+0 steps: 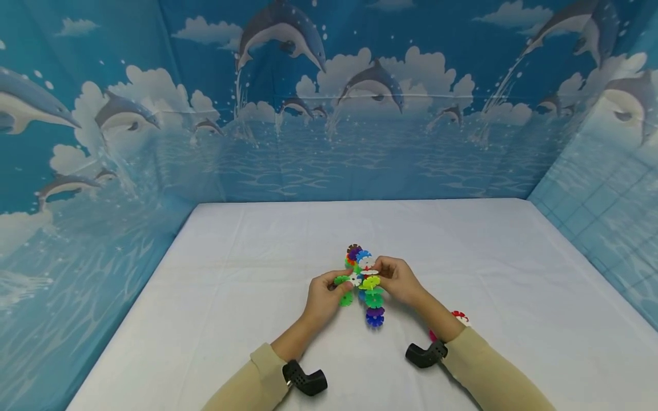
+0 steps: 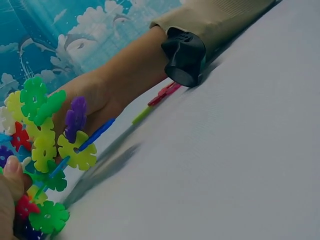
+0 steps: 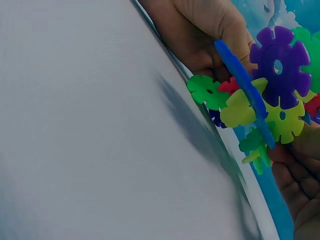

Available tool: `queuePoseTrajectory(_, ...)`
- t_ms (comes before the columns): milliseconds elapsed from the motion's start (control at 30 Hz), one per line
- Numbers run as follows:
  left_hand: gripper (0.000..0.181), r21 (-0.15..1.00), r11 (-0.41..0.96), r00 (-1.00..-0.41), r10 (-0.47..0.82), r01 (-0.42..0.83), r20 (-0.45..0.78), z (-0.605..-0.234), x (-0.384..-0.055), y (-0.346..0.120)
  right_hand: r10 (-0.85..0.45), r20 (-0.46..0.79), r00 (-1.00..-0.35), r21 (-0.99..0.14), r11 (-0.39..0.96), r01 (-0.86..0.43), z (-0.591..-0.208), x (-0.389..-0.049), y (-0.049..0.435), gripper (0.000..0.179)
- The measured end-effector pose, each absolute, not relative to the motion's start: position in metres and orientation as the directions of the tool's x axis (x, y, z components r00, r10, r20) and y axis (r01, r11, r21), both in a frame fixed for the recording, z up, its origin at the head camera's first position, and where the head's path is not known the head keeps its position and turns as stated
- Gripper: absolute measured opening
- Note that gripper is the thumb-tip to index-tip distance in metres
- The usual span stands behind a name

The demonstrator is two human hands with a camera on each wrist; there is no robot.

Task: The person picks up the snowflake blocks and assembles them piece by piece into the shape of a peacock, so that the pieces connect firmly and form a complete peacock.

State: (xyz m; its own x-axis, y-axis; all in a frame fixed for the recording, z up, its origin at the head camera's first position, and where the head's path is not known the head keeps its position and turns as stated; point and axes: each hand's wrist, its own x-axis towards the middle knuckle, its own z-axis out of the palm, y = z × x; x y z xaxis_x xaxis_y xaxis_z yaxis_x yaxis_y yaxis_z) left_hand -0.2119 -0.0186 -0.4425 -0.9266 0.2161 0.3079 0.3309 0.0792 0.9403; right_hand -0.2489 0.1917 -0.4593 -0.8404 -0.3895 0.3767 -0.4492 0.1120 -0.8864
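Note:
Both hands hold a many-coloured build of interlocking plastic flower discs (image 1: 373, 300) above the white table. My left hand (image 1: 323, 295) pinches its left side by the green and white discs (image 1: 354, 279), thumb in front. On the opposite side my right hand (image 1: 402, 279) grips near the white and red discs, its fingertips partly hidden behind them. A purple disc (image 3: 280, 67) and a blue disc (image 3: 245, 85) stand out at the near end in the right wrist view. Yellow discs (image 2: 44, 150) and green discs (image 2: 49, 217) cluster by the left thumb in the left wrist view.
Loose red and white discs (image 1: 460, 317) and a pink piece (image 1: 433, 336) lie beside the right forearm, partly covered by it. Each wrist wears a black camera (image 1: 304, 378). A dolphin-print curtain (image 1: 360, 154) borders the white table (image 1: 247, 245) at the back and sides.

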Motion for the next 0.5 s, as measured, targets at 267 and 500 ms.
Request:
queuePoseTrajectory(267, 0.027, 0.938, 0.071, -0.923, 0.220, 0.338, 0.316, -0.442, -0.213, -0.018, -0.359, 0.365, -0.859, -0.884, 0.154, -0.441, -0.460, -0.250, 0.191, 0.007)
queuePoseTrajectory(500, 0.038, 0.931, 0.078, -0.929, 0.132, 0.357, 0.345, -0.464, -0.229, -0.016, -0.254, 0.369, -0.894, -0.883, 0.203, -0.423, -0.458, -0.250, 0.188, 0.007)
